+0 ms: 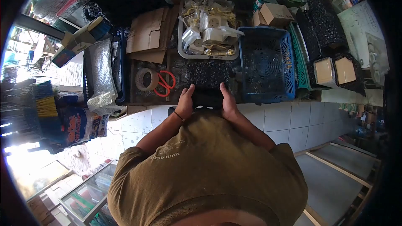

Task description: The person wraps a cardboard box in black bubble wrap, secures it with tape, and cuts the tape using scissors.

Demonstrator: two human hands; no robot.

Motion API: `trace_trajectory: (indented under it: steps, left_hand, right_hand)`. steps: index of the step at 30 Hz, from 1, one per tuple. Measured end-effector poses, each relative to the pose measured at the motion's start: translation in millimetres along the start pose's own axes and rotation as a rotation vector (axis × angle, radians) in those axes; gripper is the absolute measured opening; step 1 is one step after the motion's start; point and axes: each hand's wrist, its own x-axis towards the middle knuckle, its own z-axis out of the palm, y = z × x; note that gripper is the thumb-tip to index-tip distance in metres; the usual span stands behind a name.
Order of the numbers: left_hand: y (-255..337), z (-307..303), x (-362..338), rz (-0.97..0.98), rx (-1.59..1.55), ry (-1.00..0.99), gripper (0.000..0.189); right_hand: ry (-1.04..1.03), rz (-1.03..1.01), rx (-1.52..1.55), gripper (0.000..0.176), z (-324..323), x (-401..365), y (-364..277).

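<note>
Your left hand (184, 104) and right hand (229, 100) are both clamped on the pack (207, 96), one on each end, fingers laid along its sides and pointing away from you. The pack sits at the near edge of the counter (140, 97), dead centre in front of you, long axis left-right, both hands equally near. Speckled black bag (207, 74) is touching it just beyond; can't tell if they're one item. Scissors (165, 83) and tape (145, 79) are near your left hand, blue basket (266, 65) just beside your right. Socket tray (207, 29) is further back
</note>
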Motion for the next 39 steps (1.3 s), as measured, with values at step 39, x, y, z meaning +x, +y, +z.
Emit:
trace_trajectory:
  steps: [39]
  left_hand:
    - [-8.9,-11.7,-1.5,0.432,0.456,-0.018,0.025]
  right_hand:
    - [0.112,-0.511,-0.258,0.043,-23.6,12.6,21.0]
